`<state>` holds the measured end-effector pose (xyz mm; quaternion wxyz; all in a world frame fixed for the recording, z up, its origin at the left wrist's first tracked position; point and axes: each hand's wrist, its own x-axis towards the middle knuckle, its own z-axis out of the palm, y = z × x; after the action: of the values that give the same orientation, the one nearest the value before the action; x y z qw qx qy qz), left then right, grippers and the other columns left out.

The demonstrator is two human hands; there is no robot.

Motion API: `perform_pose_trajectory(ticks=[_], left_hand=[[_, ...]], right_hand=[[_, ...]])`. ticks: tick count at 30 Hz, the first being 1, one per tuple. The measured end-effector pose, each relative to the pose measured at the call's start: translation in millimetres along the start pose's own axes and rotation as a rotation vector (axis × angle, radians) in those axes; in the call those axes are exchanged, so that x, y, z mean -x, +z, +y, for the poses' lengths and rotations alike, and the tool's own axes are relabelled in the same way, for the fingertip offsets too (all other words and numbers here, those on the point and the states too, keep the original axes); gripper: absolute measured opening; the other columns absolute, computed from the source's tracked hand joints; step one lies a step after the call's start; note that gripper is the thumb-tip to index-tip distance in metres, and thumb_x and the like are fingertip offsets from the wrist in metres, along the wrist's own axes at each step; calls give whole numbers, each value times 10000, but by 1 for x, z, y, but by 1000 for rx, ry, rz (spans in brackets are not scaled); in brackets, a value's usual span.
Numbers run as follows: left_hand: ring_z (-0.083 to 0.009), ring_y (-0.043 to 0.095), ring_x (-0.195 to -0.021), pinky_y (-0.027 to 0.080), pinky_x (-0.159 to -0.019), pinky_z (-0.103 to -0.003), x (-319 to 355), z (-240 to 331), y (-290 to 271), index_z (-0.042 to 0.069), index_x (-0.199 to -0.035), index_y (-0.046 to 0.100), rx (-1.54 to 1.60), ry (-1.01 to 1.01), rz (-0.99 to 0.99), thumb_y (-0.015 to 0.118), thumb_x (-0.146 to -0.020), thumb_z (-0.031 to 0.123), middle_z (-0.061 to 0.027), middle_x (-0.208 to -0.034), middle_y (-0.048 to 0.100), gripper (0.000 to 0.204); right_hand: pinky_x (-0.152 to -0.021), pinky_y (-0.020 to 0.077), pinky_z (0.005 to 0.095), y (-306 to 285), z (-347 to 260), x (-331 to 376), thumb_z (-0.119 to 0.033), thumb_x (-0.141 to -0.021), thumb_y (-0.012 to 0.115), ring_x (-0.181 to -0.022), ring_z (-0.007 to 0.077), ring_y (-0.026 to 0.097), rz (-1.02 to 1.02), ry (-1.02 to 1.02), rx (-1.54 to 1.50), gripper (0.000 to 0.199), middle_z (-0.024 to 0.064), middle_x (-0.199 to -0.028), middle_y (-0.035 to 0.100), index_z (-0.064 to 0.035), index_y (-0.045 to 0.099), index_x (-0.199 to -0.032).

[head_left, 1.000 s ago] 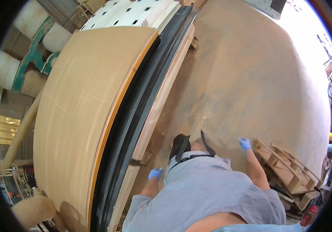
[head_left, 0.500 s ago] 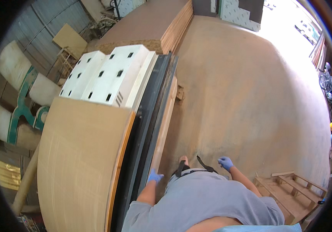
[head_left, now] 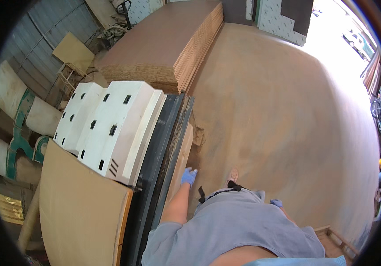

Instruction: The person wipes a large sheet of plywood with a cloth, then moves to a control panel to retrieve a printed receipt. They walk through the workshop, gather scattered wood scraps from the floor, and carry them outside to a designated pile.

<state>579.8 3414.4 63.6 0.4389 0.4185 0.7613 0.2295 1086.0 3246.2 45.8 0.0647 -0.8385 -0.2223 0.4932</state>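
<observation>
A stack of brown boards (head_left: 146,37) stands far left, beyond a white cover with dark slots (head_left: 117,111); a wooden frame (head_left: 332,241) lies near right. Blocking the person's left is a long dark bench (head_left: 157,155) with a pale wooden edge (head_left: 182,153) and, near left, a smooth tan sheet (head_left: 82,208). The blue-gloved left hand (head_left: 189,176), fingers loosely spread, is beside that edge. The right hand (head_left: 277,203) (partly hidden behind the grey shirt (head_left: 239,221)) is right of the body; I cannot tell its grip.
</observation>
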Motion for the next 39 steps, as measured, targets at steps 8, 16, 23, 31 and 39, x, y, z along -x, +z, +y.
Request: perform_pose_trajectory(ticks=[8, 16, 23, 31, 39], left_hand=[[-125, 514, -653, 459, -558, -301, -138, -15, 84, 126, -1160, 535, 189, -154, 73, 633, -852, 335, -34, -851, 580, 384], [-152, 574, -785, 486, -569, -307, -254, 162, 50, 129, -1137, 554, 752, -450, -52, 588, -865, 357, -8, -1021, 578, 357], [-162, 564, -738, 486, -574, -311, -393, 272, 16, 111, -1115, 574, 440, -43, -13, 615, -851, 362, -29, -861, 599, 367], [-210, 596, -810, 489, -710, -328, -501, 316, -6, 51, -1108, 592, 505, -208, 168, 614, -851, 360, -103, -960, 641, 403], [-156, 526, -676, 450, -554, -326, -589, 342, -18, 168, -934, 535, 1059, -457, 283, 547, -874, 383, 3, -798, 533, 223]], right_hand=[[-523, 469, 295, -85, -321, -133, -265, -826, 621, -577, 155, 564, -57, -516, -120, 308, 77, -768, 631, 15, 628, -955], [-522, 455, 301, -41, -561, -180, -311, -842, 608, -623, 172, 575, -245, -430, -290, 323, 74, -877, 641, -71, 593, -1058], [-558, 470, 371, -35, -673, -227, -339, -861, 585, -629, 205, 564, -365, -219, -331, 268, 51, -856, 618, -139, 566, -1039], [-635, 474, 426, -29, -835, -326, -369, -875, 543, -718, 224, 564, -450, -101, -217, 288, 41, -908, 626, -147, 574, -1056], [-683, 468, 413, 53, -1085, -371, -438, -878, 525, -776, 218, 579, -618, -378, 104, 357, 38, -981, 640, -141, 606, -1060]])
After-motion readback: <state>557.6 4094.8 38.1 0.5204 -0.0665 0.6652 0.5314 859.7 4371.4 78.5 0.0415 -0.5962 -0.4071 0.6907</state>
